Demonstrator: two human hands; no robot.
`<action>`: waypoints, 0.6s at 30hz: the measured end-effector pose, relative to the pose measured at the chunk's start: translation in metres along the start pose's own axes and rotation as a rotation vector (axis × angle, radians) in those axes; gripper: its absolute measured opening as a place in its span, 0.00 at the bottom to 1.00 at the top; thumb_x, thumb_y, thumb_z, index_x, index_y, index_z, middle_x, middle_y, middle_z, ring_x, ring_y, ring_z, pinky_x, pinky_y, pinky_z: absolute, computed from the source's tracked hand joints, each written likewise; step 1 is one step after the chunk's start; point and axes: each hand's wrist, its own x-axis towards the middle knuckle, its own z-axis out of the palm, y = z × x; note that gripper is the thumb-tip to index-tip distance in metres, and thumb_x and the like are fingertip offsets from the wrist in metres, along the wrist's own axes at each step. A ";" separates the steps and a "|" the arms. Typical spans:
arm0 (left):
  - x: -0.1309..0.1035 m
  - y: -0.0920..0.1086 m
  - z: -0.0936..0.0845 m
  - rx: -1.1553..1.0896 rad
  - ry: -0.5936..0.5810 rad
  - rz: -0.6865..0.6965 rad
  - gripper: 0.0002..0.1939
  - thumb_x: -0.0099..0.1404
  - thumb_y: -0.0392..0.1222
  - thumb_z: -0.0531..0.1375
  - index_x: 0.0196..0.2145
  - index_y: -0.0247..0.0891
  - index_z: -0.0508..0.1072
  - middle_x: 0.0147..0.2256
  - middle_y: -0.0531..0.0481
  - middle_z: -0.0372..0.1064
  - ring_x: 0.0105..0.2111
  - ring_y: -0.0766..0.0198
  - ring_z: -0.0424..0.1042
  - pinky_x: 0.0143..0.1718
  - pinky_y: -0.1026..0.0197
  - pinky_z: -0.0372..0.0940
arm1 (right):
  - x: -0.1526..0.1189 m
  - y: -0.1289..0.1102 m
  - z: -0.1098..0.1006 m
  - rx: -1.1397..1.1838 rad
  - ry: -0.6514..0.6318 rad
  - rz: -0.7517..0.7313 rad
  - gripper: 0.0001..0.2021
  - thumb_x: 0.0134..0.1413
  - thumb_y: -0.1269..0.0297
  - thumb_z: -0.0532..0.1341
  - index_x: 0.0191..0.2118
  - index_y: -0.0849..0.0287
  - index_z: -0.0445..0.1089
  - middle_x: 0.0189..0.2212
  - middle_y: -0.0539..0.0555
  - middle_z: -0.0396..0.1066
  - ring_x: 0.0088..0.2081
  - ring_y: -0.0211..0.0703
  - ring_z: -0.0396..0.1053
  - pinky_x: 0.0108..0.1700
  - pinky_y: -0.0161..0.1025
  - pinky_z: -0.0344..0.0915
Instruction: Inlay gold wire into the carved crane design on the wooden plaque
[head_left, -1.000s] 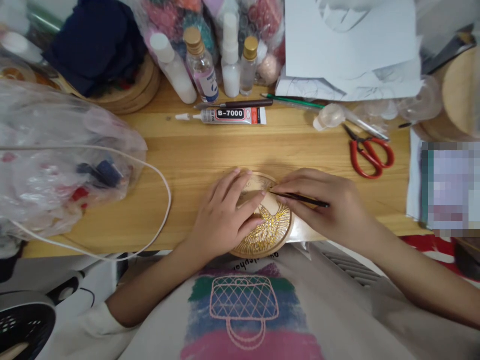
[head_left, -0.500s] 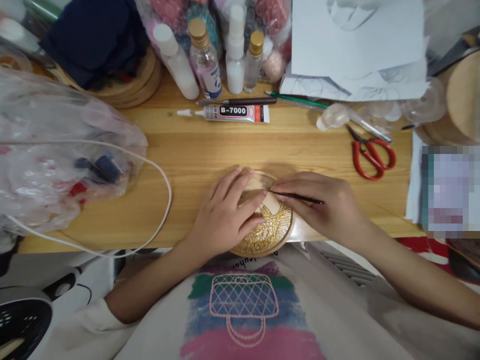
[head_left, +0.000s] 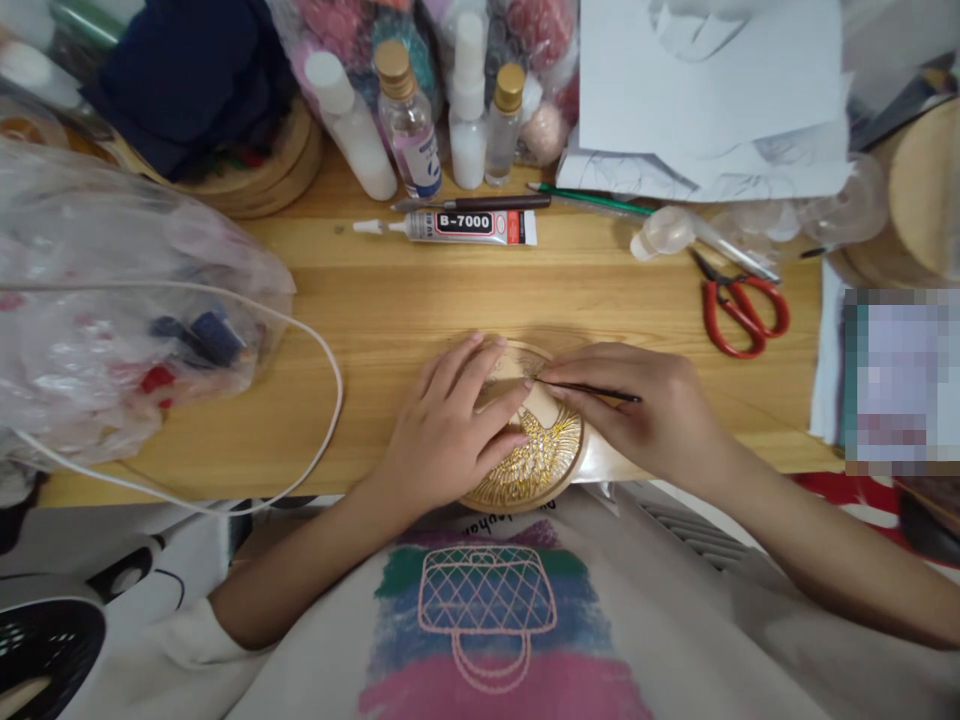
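Observation:
A round wooden-rimmed piece with gold, ray-like decoration (head_left: 544, 455) lies at the table's front edge. My left hand (head_left: 450, 425) rests flat on its left part, fingers spread, covering much of that side. From the right, my right hand (head_left: 645, 400) pinches a thin dark stick-like tool (head_left: 600, 391), its tip touching the upper middle of the piece close to my left fingertips. The exact kind of tool is too small to tell.
Red-handled scissors (head_left: 742, 305) lie at the right. A glue tube (head_left: 472, 226) and bottles (head_left: 420, 150) stand or lie behind. On the left are a plastic bag (head_left: 135, 330) and a white cable (head_left: 337, 385). Papers (head_left: 705, 100) are at the back right.
The view has shifted very slightly. Both hands stay in nearly the same place, and the thin tool is still in my right hand.

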 end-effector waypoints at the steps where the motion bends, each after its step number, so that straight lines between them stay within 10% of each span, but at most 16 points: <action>1: 0.000 0.000 0.000 0.004 0.001 0.003 0.18 0.68 0.47 0.59 0.52 0.37 0.73 0.61 0.32 0.59 0.62 0.37 0.57 0.58 0.35 0.59 | 0.000 0.000 0.000 -0.003 0.002 -0.001 0.06 0.59 0.71 0.61 0.38 0.57 0.76 0.36 0.53 0.80 0.37 0.42 0.78 0.39 0.37 0.75; 18: 0.001 0.002 -0.002 0.080 0.022 -0.010 0.13 0.70 0.41 0.57 0.50 0.41 0.74 0.60 0.36 0.62 0.63 0.43 0.59 0.58 0.40 0.60 | 0.002 -0.014 0.004 -0.024 0.048 0.133 0.07 0.56 0.74 0.62 0.36 0.57 0.76 0.34 0.53 0.80 0.35 0.41 0.78 0.38 0.37 0.75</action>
